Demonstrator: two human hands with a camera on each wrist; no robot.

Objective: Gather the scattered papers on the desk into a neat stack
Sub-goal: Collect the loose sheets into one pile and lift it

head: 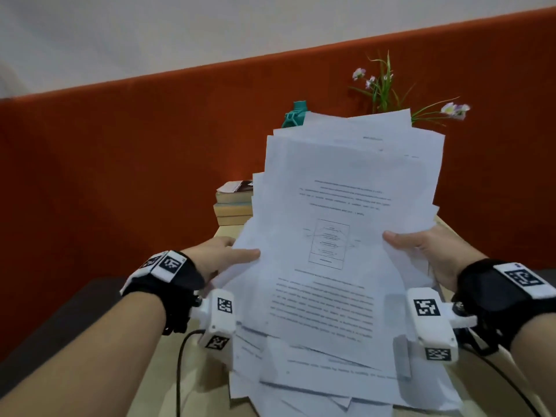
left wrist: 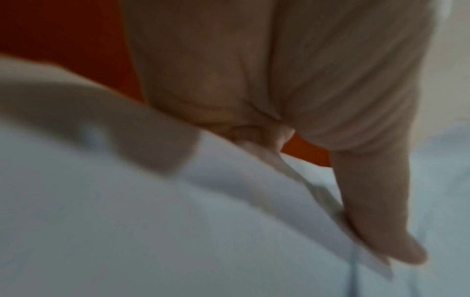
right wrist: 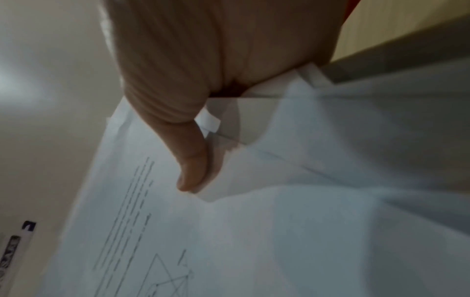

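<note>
A thick, uneven bundle of white printed papers (head: 340, 236) stands tilted up off the desk, its top sheet showing text and a diagram. My left hand (head: 228, 257) grips the bundle's left edge, thumb on the front, fingers behind. My right hand (head: 421, 245) grips the right edge the same way. In the left wrist view the thumb (left wrist: 376, 221) presses on the paper (left wrist: 203, 231). The right wrist view shows my thumb (right wrist: 193, 164) pinching crumpled sheets (right wrist: 279, 221). The lower ends of the sheets fan out over the desk (head: 156, 386).
A pile of books (head: 234, 203) lies at the desk's far end, partly behind the papers. A teal object (head: 296, 114) and a plant with small flowers (head: 385, 85) stand beyond, against an orange partition (head: 120, 161). A black cable (head: 180, 371) runs along the desk.
</note>
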